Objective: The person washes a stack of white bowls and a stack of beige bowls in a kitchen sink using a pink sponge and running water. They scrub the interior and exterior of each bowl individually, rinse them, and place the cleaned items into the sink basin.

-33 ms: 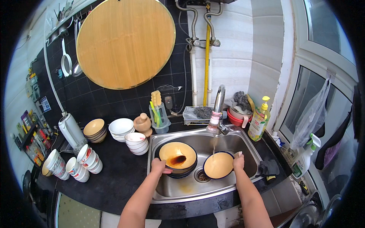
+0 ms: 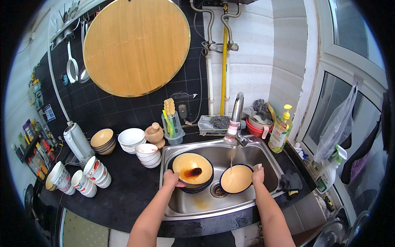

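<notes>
My left hand (image 2: 171,179) is closed on the near left rim of a cream bowl (image 2: 187,162) with a dark edge. Brown liquid and a dark lump lie in it, and more dark-rimmed bowls (image 2: 196,190) sit beneath. My right hand (image 2: 258,176) grips the right rim of a second cream bowl (image 2: 235,183), blue-edged and tilted toward me. A small whitish piece (image 2: 257,166) shows at those fingers; what it is I cannot tell. Water from the chrome tap (image 2: 238,109) runs into this bowl. Both bowls are within the steel sink (image 2: 181,208), beside the drain (image 2: 218,190).
Left on the black counter (image 2: 123,197) stand cream bowls (image 2: 103,138), white bowls (image 2: 131,136), stacked patterned cups (image 2: 98,173), a wooden mortar (image 2: 154,133) and a kettle (image 2: 77,140). At right are a yellow soap bottle (image 2: 279,133), a dark cloth (image 2: 291,182) and a spray bottle (image 2: 329,173).
</notes>
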Motion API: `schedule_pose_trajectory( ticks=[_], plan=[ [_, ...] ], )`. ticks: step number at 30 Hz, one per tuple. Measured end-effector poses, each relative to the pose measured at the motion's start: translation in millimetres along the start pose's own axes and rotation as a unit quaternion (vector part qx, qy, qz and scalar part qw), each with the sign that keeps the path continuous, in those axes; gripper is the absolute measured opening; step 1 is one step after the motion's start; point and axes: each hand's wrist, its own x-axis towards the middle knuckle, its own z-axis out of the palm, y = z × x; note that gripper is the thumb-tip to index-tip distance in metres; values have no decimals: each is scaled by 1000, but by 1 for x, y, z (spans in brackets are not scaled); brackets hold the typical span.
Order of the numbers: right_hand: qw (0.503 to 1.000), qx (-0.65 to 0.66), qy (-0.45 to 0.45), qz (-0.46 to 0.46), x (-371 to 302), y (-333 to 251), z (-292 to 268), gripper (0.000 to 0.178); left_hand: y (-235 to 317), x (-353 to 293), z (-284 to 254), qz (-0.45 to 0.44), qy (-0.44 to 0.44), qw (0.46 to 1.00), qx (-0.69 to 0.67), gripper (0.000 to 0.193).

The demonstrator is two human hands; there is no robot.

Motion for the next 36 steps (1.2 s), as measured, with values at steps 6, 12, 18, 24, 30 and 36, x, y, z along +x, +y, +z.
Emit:
schedule_pose_trajectory(
  ticks=[6, 12, 18, 24, 30, 36],
  plan=[
    [993, 52, -21, -103, -3, -2, 3, 29, 20, -31, -7, 269, 37, 947, 169, 13],
    [971, 83, -93, -206, -17, -19, -16, 28, 30, -59, -5, 405, 38, 849, 337, 18],
    [916, 74, -279, -278, -73, -58, -39, 25, 32, -77, -4, 537, 60, 774, 330, 36],
    [841, 106, -168, -503, -150, -119, -53, 25, 21, -84, -3, 521, 82, 802, 281, 25],
    [755, -18, -200, -625, -205, -115, -23, 22, -1, -71, -4, 374, 128, 910, 128, 13],
    [711, -173, -72, -678, -174, -127, -1, 28, -16, -78, -4, 41, -171, 973, -152, 56]
  ],
)
